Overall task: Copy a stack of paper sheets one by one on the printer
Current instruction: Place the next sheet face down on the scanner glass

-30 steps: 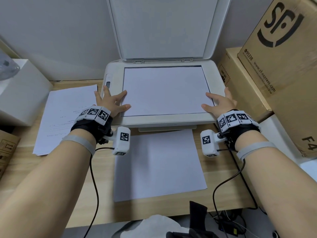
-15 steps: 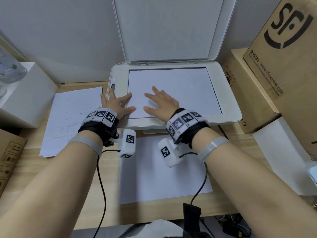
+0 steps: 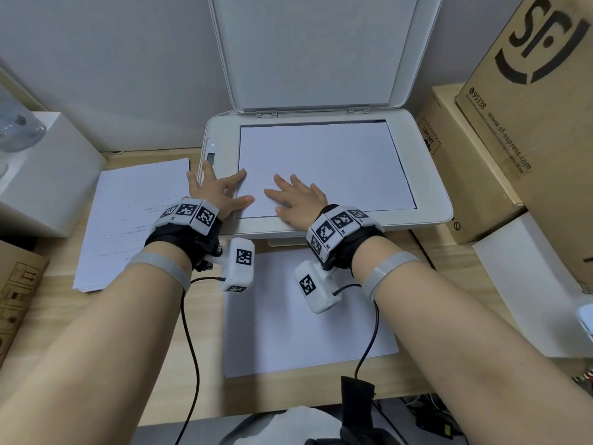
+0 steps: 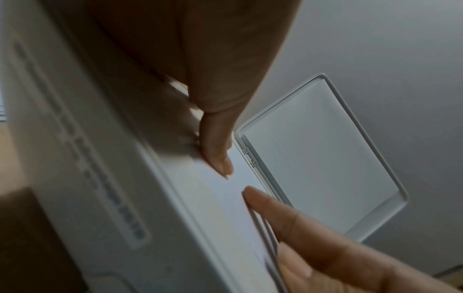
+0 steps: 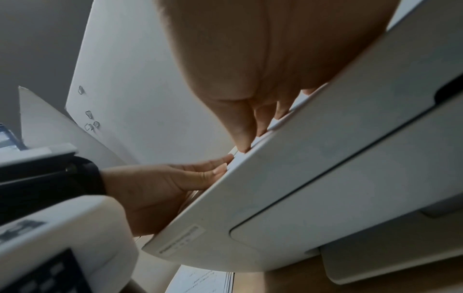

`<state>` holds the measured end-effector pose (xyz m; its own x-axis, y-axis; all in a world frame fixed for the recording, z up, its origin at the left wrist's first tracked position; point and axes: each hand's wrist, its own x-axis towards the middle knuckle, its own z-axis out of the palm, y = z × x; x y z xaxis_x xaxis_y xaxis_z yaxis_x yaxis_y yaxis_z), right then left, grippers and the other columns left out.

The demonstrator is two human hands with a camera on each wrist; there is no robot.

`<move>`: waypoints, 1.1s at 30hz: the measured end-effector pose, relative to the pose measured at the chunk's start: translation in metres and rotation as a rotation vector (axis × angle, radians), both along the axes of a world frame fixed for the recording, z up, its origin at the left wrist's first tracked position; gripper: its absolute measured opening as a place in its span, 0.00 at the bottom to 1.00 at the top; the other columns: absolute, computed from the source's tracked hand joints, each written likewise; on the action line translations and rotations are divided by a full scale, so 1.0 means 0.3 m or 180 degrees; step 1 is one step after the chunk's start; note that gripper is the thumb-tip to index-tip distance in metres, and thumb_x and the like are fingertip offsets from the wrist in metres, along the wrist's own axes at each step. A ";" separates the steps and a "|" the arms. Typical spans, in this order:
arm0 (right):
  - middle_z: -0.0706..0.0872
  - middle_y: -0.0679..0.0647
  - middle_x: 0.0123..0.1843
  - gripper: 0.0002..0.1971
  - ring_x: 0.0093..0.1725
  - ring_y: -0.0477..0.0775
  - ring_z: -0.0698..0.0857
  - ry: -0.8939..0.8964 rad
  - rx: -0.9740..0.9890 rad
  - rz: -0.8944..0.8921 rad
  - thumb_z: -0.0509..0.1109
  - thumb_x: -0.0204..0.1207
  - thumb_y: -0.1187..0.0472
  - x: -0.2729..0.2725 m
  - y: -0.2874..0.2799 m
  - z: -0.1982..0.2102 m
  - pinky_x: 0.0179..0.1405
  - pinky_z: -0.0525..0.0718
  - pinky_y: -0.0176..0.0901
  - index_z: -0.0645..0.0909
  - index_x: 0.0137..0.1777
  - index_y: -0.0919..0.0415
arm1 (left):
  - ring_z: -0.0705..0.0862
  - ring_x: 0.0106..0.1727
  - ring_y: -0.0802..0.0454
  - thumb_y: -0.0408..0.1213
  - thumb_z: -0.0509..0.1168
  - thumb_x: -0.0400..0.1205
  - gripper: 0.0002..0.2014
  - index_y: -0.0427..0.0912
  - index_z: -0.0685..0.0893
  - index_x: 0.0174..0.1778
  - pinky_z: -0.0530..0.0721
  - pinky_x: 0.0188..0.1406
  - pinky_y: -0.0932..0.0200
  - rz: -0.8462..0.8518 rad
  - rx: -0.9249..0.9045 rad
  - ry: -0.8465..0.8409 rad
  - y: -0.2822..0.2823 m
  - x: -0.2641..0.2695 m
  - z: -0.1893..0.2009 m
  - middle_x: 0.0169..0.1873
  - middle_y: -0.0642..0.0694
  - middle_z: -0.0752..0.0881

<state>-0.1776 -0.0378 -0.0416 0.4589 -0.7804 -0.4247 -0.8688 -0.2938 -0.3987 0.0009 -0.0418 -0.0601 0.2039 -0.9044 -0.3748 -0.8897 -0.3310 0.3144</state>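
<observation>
My right hand [image 3: 296,200] has barely moved since half a second ago, flat with fingers straight on the smooth white sheet [image 3: 324,165] on the printer [image 3: 430,200] glass. My left hand [image 3: 218,191], splayed, presses its 9 o'clock edge. The stack [image 3: 134,216] lies at 9 o'clock. Glass toward 3 o'clock stays free.

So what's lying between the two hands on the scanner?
Only a bare strip of the sheet on the glass; the left hand and right hand rest flat on it, apart. The head view shows this.
</observation>
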 end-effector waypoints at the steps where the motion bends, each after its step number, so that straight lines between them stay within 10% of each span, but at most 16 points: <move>1: 0.40 0.44 0.85 0.25 0.84 0.49 0.38 -0.0015 -0.0020 -0.0010 0.49 0.87 0.57 0.001 0.000 -0.001 0.80 0.36 0.50 0.51 0.83 0.44 | 0.32 0.81 0.33 0.59 0.62 0.80 0.33 0.66 0.57 0.80 0.43 0.81 0.36 0.0002 0.0008 0.0005 0.001 0.000 0.003 0.83 0.43 0.37; 14: 0.33 0.44 0.84 0.27 0.82 0.61 0.31 0.0005 -0.0167 -0.2128 0.65 0.75 0.42 -0.526 -0.076 0.009 0.77 0.34 0.68 0.64 0.75 0.30 | 0.32 0.81 0.33 0.57 0.62 0.81 0.32 0.65 0.57 0.80 0.42 0.79 0.35 0.0022 0.0034 0.0091 0.009 -0.007 0.021 0.83 0.44 0.37; 33: 0.35 0.47 0.84 0.29 0.82 0.67 0.44 -0.0301 -0.0186 -0.2223 0.70 0.77 0.49 -0.577 -0.081 -0.015 0.80 0.50 0.60 0.66 0.77 0.37 | 0.33 0.81 0.33 0.56 0.63 0.81 0.32 0.64 0.59 0.80 0.43 0.79 0.37 0.0051 -0.0036 0.0149 0.022 -0.016 0.027 0.84 0.45 0.38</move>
<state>-0.3507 -0.0621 -0.0461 -0.1245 -0.9261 -0.3561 -0.8243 0.2963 -0.4824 -0.0039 -0.0353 -0.0520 0.2009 -0.9054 -0.3740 -0.8686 -0.3412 0.3594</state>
